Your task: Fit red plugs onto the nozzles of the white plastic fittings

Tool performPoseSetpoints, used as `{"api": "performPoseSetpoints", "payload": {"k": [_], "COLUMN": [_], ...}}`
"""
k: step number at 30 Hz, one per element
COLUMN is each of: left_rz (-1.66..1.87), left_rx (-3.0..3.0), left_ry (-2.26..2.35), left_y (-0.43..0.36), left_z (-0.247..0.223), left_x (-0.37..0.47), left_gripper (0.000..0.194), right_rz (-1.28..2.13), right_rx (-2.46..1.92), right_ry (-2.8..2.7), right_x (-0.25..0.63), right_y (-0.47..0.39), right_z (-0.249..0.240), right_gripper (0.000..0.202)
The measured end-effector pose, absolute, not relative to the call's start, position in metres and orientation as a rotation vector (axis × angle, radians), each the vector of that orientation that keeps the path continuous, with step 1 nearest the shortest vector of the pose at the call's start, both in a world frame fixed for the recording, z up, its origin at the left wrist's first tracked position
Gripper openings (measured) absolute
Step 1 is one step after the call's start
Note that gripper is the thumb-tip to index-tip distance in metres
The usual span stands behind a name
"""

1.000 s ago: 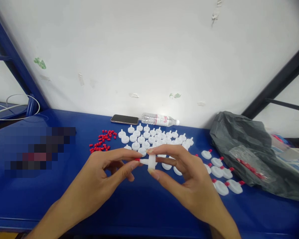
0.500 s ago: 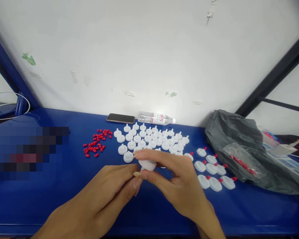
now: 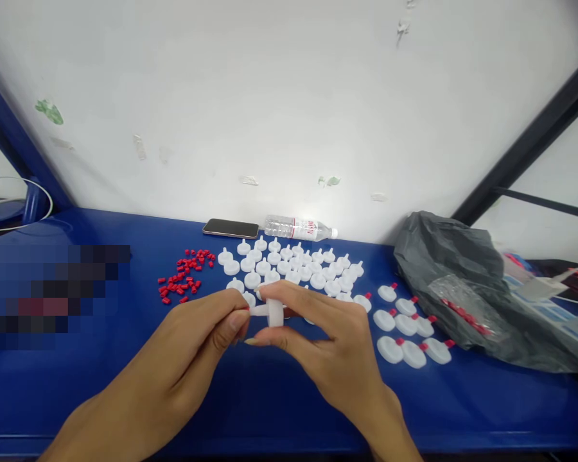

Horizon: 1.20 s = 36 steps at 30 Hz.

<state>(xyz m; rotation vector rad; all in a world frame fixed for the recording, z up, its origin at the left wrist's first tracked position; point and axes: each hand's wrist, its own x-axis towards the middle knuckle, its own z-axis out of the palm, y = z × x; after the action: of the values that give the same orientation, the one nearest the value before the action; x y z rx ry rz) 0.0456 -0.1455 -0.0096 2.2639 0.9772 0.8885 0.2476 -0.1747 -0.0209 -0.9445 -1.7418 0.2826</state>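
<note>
In front of me my right hand [image 3: 327, 340] grips a white plastic nozzle cap [image 3: 275, 313] by its round base, thumb below and fingers above. Its thin spout points left, into the fingertips of my left hand [image 3: 207, 340]. These are pinched on a small red cap at the spout's tip; only a sliver of red shows, so how far it sits on the spout is hidden. Behind my hands stand many white nozzle caps [image 3: 252, 280], spouts up. Loose red caps [image 3: 179, 279] lie to their left. On the right, several nozzle caps with red tips [image 3: 390, 350] lie on their sides.
Along the wall at the back lie a phone [image 3: 230, 228] and a clear plastic bottle [image 3: 298, 228]. A dark grey plastic bag [image 3: 443, 250] spreads over the right side of the blue table [image 3: 289, 410], with a clear bag of red caps [image 3: 465, 314] on it. The left part is pixelated.
The nozzle cap has turned so its spout points left and shows between my hands. My left hand has shifted left and up, fingers still pinched. The view has shifted slightly.
</note>
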Motion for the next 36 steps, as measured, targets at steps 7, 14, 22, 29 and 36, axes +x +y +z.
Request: {"api": "performPoseSetpoints", "payload": {"k": [7,14,22,29,36], "left_rz": [0.940,0.920,0.937,0.951,0.798], "left_rx": [2.360,2.225,2.166,2.275,2.423], "left_ry": [1.047,1.150,1.162,1.137,1.030], "left_y": [-0.144,-0.146,-0.148,-0.138,-0.135], "left_z": [-0.023,-0.034,-0.035,-0.037,-0.006], "left_x": [0.025,0.012,0.010,0.011,0.025], "left_gripper": [0.029,0.037,0.039,0.034,0.028], "right_rz": [0.256,0.234,0.085,0.132,0.067], "right_rx": [-0.858,-0.816,-0.817,-0.919,-1.097], "right_ry": [-1.708,-1.696,-1.753,-1.820,-2.030], "right_x": [0.238,0.231,0.224,0.232,0.257], "right_y": [-0.175,-0.177,-0.178,-0.177,-0.179], "right_z": [-0.024,-0.026,-0.027,-0.027,-0.012], "right_gripper": [0.044,0.048,0.040,0.030,0.021]}}
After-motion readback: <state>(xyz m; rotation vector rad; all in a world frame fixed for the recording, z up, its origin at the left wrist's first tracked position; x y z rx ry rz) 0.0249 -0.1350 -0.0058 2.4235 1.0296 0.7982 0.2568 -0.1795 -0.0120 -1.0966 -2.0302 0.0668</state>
